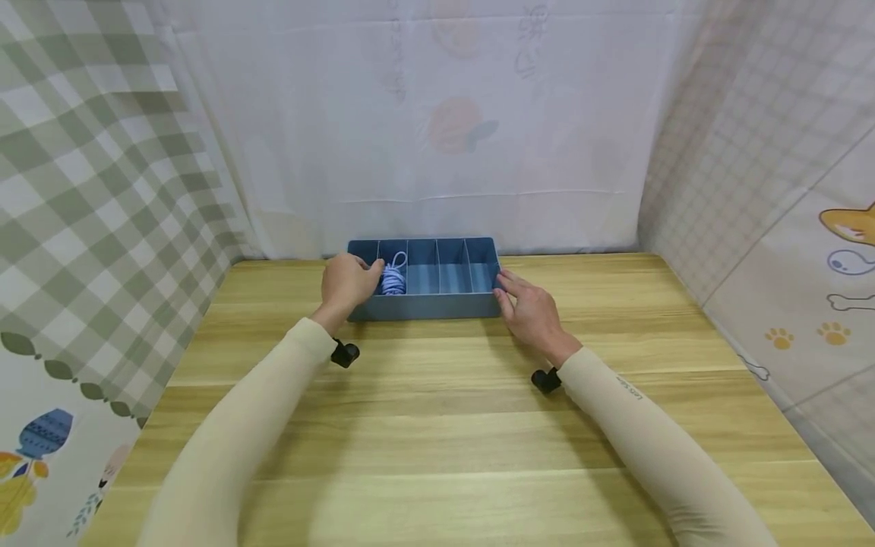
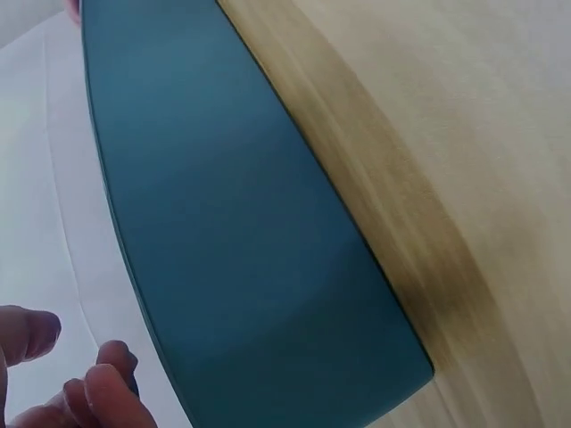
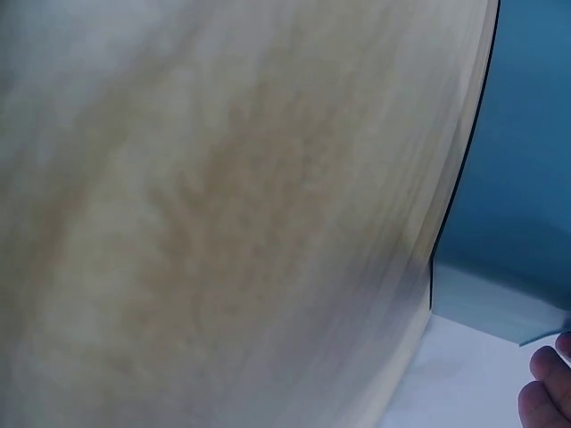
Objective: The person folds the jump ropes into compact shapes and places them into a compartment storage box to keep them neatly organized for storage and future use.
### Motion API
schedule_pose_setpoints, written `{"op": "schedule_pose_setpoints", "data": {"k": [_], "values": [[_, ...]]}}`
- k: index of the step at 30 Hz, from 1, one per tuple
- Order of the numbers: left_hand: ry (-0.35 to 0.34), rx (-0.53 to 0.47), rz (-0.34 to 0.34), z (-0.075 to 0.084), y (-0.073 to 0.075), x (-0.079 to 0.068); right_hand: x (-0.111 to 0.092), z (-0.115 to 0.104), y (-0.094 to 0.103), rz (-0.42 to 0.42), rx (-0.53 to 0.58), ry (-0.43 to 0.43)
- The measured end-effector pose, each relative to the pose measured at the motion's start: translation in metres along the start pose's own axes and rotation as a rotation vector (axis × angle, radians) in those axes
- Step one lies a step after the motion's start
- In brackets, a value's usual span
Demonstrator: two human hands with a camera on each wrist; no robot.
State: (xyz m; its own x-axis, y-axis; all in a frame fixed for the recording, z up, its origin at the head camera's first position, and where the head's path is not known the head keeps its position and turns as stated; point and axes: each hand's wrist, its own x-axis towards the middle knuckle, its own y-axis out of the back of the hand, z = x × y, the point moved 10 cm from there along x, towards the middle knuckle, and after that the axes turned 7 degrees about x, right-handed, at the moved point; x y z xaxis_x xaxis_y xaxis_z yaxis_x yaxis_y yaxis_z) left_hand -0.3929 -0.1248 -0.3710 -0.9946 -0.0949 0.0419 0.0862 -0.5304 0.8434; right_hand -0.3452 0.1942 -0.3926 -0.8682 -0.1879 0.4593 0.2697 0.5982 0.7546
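Note:
A blue-grey divided box [image 1: 425,306] stands at the back of the table, with several compartments in a row. In its second compartment from the left lies a coiled light-blue cord [image 1: 393,281], one loop sticking up. My left hand [image 1: 349,282] is over the box's left end, its thumb close beside the cord. In the left wrist view the fingertips [image 2: 114,392] are apart above the rim, with nothing between them. My right hand [image 1: 529,308] touches the box's right end with its fingers extended. The right wrist view shows fingertips [image 3: 542,401] at the box's corner.
The box stands on a wood-grain table [image 1: 437,425], near its back edge. A white cloth [image 1: 437,137] hangs right behind it. Checked cloth [image 1: 102,152] hangs on the left, and printed cloth [image 1: 786,251] on the right.

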Motion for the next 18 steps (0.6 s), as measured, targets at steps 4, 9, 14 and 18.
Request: {"op": "schedule_pose_setpoints", "data": {"k": [4, 9, 14, 18], "values": [[-0.018, -0.027, -0.004, -0.001, 0.001, -0.007, 0.000, 0.000, 0.000, -0.001, 0.003, 0.014], [-0.054, -0.036, 0.027, -0.003, 0.005, -0.017, -0.001, 0.000, 0.004, 0.007, 0.020, 0.030], [-0.107, -0.023, 0.057, -0.004, 0.013, -0.026, -0.001, 0.001, 0.008, 0.009, 0.013, 0.034], [-0.172, 0.027, 0.083, -0.004, 0.018, -0.034, -0.003, 0.003, 0.009, -0.025, 0.008, 0.024]]}}
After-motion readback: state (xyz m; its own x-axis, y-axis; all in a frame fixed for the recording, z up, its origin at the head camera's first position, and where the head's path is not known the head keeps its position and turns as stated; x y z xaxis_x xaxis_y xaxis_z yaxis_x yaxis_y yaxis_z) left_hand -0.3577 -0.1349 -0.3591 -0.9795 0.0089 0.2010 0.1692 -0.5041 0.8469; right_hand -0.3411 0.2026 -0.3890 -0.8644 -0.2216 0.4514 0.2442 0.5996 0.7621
